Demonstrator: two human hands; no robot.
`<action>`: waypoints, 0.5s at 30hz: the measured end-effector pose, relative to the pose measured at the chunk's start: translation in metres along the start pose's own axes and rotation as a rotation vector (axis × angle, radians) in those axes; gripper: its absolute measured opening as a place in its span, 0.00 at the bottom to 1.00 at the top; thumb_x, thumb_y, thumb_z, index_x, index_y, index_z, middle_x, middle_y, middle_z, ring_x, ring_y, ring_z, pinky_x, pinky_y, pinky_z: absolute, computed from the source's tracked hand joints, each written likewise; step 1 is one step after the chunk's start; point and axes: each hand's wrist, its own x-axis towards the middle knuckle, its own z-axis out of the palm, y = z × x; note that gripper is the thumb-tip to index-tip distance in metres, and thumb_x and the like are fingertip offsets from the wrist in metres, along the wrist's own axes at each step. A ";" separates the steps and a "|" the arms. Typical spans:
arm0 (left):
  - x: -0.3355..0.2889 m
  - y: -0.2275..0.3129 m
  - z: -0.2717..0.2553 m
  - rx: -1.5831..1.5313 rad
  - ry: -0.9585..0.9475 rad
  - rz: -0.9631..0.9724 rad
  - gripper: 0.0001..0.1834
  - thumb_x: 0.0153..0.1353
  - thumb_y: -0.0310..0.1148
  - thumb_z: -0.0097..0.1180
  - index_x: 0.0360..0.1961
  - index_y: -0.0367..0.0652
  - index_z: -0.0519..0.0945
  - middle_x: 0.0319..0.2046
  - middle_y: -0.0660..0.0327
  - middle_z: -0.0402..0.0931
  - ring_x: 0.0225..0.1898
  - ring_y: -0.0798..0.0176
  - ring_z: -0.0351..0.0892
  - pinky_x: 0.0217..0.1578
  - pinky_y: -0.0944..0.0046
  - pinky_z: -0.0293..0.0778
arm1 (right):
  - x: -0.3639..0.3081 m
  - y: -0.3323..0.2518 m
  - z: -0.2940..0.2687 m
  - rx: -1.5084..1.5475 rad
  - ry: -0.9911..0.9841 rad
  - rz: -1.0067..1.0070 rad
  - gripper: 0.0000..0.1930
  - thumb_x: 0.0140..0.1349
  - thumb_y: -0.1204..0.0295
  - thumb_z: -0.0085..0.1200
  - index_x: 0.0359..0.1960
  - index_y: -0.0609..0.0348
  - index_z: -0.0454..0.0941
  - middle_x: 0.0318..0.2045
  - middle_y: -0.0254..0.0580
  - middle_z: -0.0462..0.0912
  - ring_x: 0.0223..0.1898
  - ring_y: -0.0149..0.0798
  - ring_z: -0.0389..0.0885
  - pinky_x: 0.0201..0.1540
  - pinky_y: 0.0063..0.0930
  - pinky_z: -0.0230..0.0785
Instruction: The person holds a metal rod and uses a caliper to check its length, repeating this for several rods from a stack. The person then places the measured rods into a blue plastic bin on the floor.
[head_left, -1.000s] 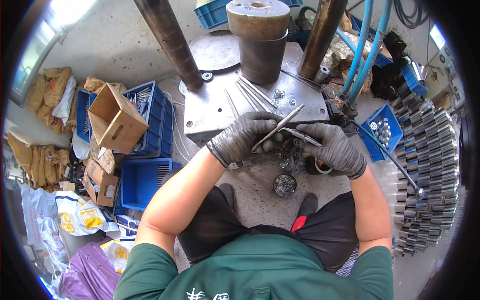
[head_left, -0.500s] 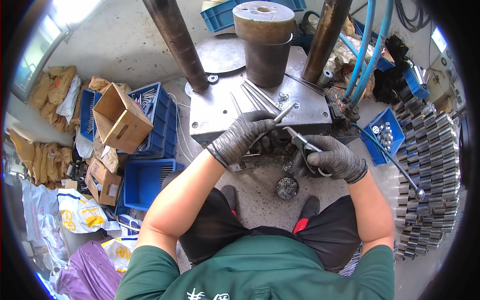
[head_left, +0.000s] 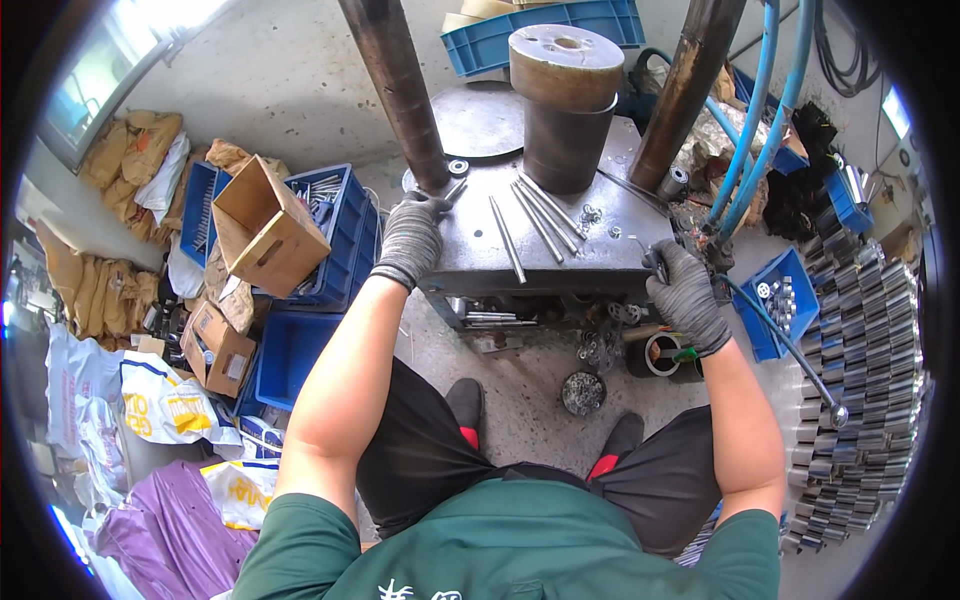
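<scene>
On the left side of the steel press table, my grey-gloved left hand is closed on a metal rod; only its end shows past the fingers. My gloved right hand is at the table's right front edge, closed around pliers mostly hidden by the glove. Between my hands several slim metal rods lie loose on the table, with one rod apart to their left. Small metal rings sit just right of the rods.
A thick steel cylinder stands on the table between two columns. A rod-filled blue crate and a cardboard box are left. Right are a blue bin and stacked metal cylinders. A container of small rings stands on the floor.
My hands have moved apart: the left went forward and left with the rod, the right moved right and slightly forward with the pliers. The view has shifted slightly.
</scene>
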 end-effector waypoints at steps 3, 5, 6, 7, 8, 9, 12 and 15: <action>0.000 0.001 0.001 0.086 0.057 0.041 0.13 0.61 0.24 0.63 0.46 0.48 0.89 0.49 0.49 0.82 0.51 0.44 0.82 0.55 0.52 0.76 | 0.007 0.000 0.008 -0.067 0.038 -0.148 0.18 0.51 0.78 0.56 0.47 0.64 0.80 0.38 0.59 0.83 0.41 0.61 0.81 0.48 0.45 0.76; -0.002 0.007 0.000 0.158 0.109 0.049 0.13 0.60 0.27 0.63 0.46 0.48 0.89 0.47 0.49 0.82 0.49 0.45 0.82 0.55 0.50 0.77 | 0.012 -0.001 0.011 -0.200 0.017 -0.214 0.20 0.49 0.77 0.58 0.47 0.62 0.82 0.43 0.57 0.84 0.45 0.59 0.81 0.54 0.49 0.75; -0.003 0.012 -0.001 0.152 0.111 0.051 0.13 0.60 0.27 0.63 0.46 0.48 0.89 0.47 0.49 0.82 0.49 0.45 0.82 0.55 0.50 0.77 | 0.015 -0.002 0.013 -0.201 0.009 -0.219 0.20 0.49 0.77 0.58 0.47 0.62 0.82 0.43 0.57 0.84 0.45 0.59 0.81 0.54 0.49 0.75; -0.005 0.016 -0.002 0.158 0.097 0.046 0.15 0.60 0.27 0.62 0.48 0.48 0.88 0.49 0.49 0.81 0.51 0.45 0.82 0.57 0.50 0.77 | 0.017 -0.003 0.015 -0.230 0.009 -0.265 0.19 0.48 0.77 0.59 0.45 0.61 0.82 0.46 0.56 0.85 0.47 0.58 0.81 0.54 0.48 0.75; -0.006 0.022 -0.003 0.166 0.119 0.068 0.16 0.60 0.28 0.62 0.51 0.47 0.87 0.51 0.49 0.81 0.53 0.46 0.82 0.58 0.50 0.77 | 0.020 -0.003 0.018 -0.258 0.009 -0.312 0.18 0.48 0.77 0.59 0.44 0.60 0.82 0.49 0.54 0.85 0.48 0.58 0.81 0.55 0.48 0.75; -0.010 0.029 -0.002 0.151 0.137 0.108 0.17 0.59 0.30 0.63 0.50 0.48 0.86 0.50 0.49 0.81 0.51 0.46 0.82 0.57 0.49 0.78 | 0.022 -0.004 0.019 -0.291 0.000 -0.325 0.17 0.47 0.77 0.59 0.43 0.60 0.82 0.53 0.52 0.84 0.50 0.58 0.80 0.56 0.48 0.74; -0.018 0.053 0.003 -0.197 -0.068 0.115 0.17 0.61 0.31 0.63 0.52 0.45 0.85 0.46 0.46 0.80 0.46 0.43 0.83 0.52 0.48 0.79 | 0.027 -0.004 0.024 -0.351 -0.039 -0.351 0.18 0.47 0.78 0.59 0.43 0.60 0.82 0.55 0.51 0.83 0.50 0.57 0.79 0.56 0.48 0.74; -0.027 0.072 0.005 -0.148 -0.219 0.249 0.18 0.64 0.33 0.62 0.56 0.46 0.84 0.41 0.47 0.79 0.43 0.46 0.84 0.46 0.51 0.80 | 0.032 -0.002 0.027 -0.324 -0.040 -0.311 0.17 0.47 0.77 0.60 0.42 0.60 0.82 0.47 0.53 0.85 0.48 0.58 0.80 0.54 0.48 0.75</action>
